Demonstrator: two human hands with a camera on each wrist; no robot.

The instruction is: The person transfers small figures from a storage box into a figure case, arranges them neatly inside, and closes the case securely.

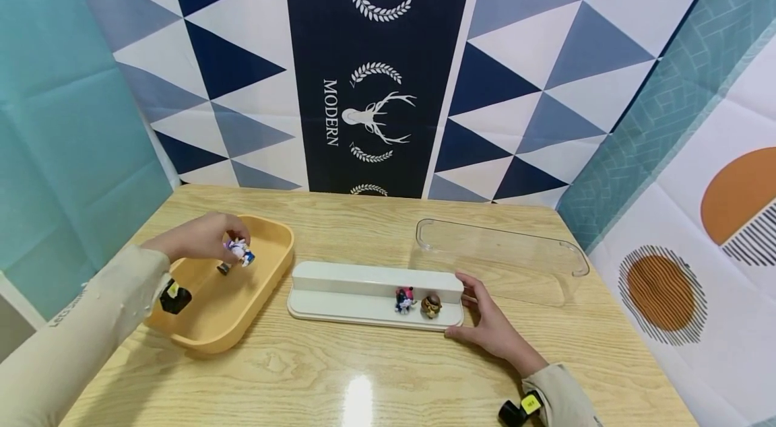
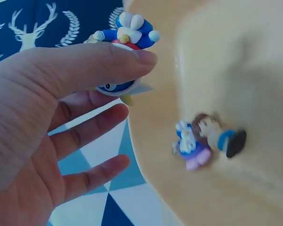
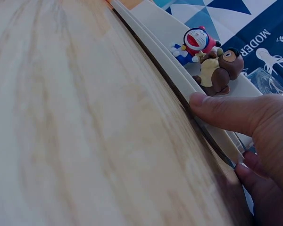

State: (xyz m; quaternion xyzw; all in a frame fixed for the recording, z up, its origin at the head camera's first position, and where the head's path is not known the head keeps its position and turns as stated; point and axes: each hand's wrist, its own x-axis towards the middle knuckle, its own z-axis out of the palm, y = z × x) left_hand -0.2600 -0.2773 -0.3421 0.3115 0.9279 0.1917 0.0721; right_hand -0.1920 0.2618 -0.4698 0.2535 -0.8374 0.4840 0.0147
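My left hand [image 1: 209,236] is over the yellow-orange tray [image 1: 283,258], pinching a small blue-and-white figurine [image 2: 134,30] between thumb and fingers. Inside the tray, the left wrist view shows a blue-and-purple figurine [image 2: 194,147] beside a brown-haired figurine [image 2: 221,134]. At the right end of a white stepped display base [image 1: 345,306], my right hand [image 1: 494,326] grips the edge, thumb at the front. Two figurines stand on the base's lower step near that hand: a red, blue and white one [image 3: 198,42] and a brown animal [image 3: 221,73].
Behind my right hand, a clear plastic cover [image 1: 497,248] lies on the wooden table [image 1: 291,380]. A patterned cloth [image 1: 376,43] hangs along the table's back edge, with other cloths at both sides.
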